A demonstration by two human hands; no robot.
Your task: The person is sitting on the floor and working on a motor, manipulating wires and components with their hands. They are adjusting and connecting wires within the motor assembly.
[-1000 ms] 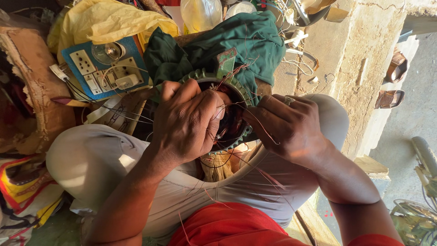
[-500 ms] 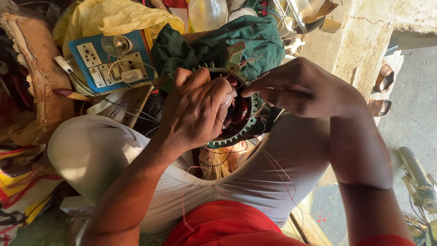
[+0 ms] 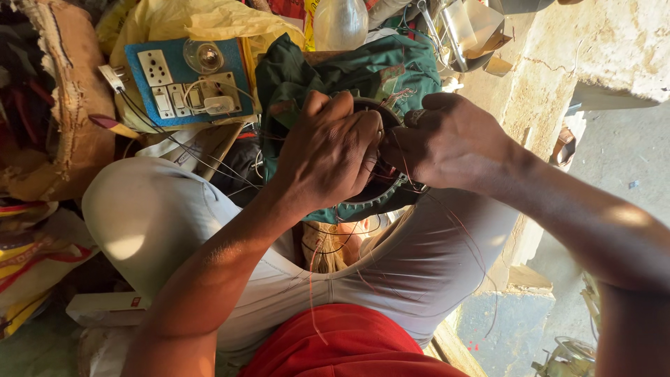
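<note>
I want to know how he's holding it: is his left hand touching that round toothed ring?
Touching. The head view shows the left hand wrapped over the toothed ring, fingers pressed on its rim.

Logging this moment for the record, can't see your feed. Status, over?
Left hand and right hand both gripping the toothed ring on the lap. Thin copper wires trail off it. Green cloth behind; nothing blocking.

A dark green toothed metal ring (image 3: 380, 199) shows thin reddish copper wires (image 3: 447, 223) trailing off it. Far left, a blue switch board (image 3: 188, 84) carries white sockets and switches. A dark green cloth (image 3: 391, 66) lies behind, a yellow plastic sheet (image 3: 202, 21) beyond. Pale grey trousers (image 3: 153, 216) and a red shirt (image 3: 349, 345) fill the near side.
</note>
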